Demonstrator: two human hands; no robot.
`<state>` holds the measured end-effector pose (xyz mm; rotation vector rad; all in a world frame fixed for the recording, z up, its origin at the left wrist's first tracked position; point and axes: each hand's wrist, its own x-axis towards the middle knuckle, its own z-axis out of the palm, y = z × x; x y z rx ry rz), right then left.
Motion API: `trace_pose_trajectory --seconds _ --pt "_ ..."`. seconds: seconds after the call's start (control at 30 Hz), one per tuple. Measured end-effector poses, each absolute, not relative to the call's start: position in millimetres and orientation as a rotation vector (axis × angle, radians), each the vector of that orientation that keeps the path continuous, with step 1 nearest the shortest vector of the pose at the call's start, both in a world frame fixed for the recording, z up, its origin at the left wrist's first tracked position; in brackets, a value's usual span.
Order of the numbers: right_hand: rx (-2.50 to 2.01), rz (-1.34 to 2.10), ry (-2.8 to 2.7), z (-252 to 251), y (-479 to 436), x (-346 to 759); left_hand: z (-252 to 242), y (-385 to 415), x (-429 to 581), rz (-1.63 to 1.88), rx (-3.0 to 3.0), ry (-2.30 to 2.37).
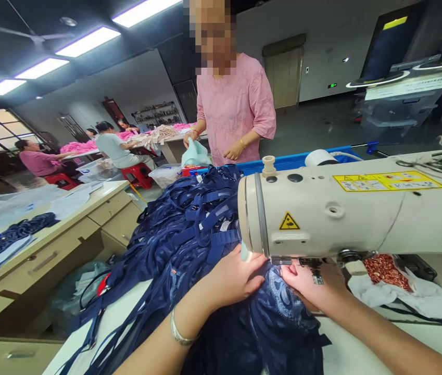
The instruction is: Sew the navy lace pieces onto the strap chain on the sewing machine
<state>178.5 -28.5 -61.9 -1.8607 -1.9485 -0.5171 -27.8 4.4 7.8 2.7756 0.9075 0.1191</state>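
Observation:
A navy bra with pale blue lace (281,294) lies under the head of a white sewing machine (314,208). My left hand (236,276), with a bangle at the wrist, is at the left of the machine head, its fingers closed on the bra's edge near the needle area. From the other side my right hand (312,281) pinches the lace edge between thumb and fingers, partly behind the machine's lower parts. The needle itself is hard to make out. A big heap of navy bras (189,224) with straps lies against my left hand and beyond it.
Copper-coloured small pieces (387,271) lie on a white cloth (435,294) at right. A person in pink (234,109) stands across the machine, holding a pale green cloth (196,153). A drawer desk (60,250) stands at left. Several people sit at tables further back.

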Motion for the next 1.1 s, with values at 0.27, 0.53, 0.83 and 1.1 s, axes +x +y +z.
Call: trace_pose_trajectory --seconds 0.27,0.53,0.83,1.1 --pt "-1.879 -0.506 -1.968 -64 -24 180 9 4 -27 0.127 2.767 0.910" --pt "-1.799 -0.466 -1.960 -73 -23 182 9 3 -28 0.142 2.768 0.906" --pt "-1.808 -0.546 -1.912 -70 -24 178 9 5 -28 0.139 2.773 0.882" --pt "-1.800 -0.522 -1.915 -65 -26 179 7 4 -30 0.146 2.773 0.879"
